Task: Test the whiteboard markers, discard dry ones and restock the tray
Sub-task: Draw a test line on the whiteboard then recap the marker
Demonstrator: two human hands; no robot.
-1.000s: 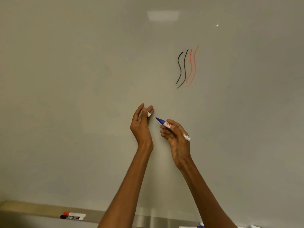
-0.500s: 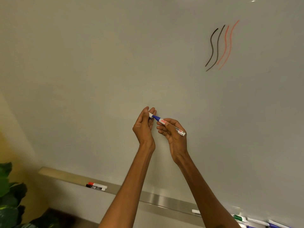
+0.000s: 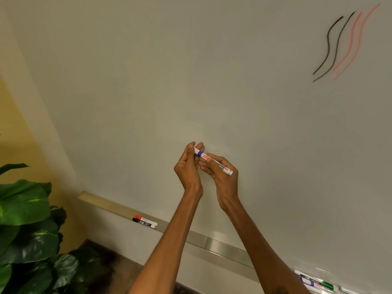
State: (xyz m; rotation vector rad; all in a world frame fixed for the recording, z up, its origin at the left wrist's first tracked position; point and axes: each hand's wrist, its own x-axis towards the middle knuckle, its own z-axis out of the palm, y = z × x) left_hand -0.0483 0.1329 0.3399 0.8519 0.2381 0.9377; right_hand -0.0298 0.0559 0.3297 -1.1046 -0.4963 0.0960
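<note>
I hold a blue whiteboard marker [image 3: 220, 165] in front of the whiteboard [image 3: 212, 92]. My right hand [image 3: 222, 177] grips its white barrel. My left hand [image 3: 188, 164] pinches the white cap [image 3: 197, 150], which sits on the marker's tip end. Two black and two red wavy test lines [image 3: 343, 45] mark the board at the upper right. On the metal tray [image 3: 212, 244] below lie a red marker [image 3: 146, 219] and a black marker [image 3: 144, 223] side by side at the left.
More markers [image 3: 314, 282], green, blue and others, lie on the tray at the lower right edge. A large green leafy plant [image 3: 27, 225] stands at the lower left in front of a yellow wall.
The cap, held apart from the bare blue tip a second ago, is now pushed onto the marker. My view has swung left and down, so the test lines sit further right.
</note>
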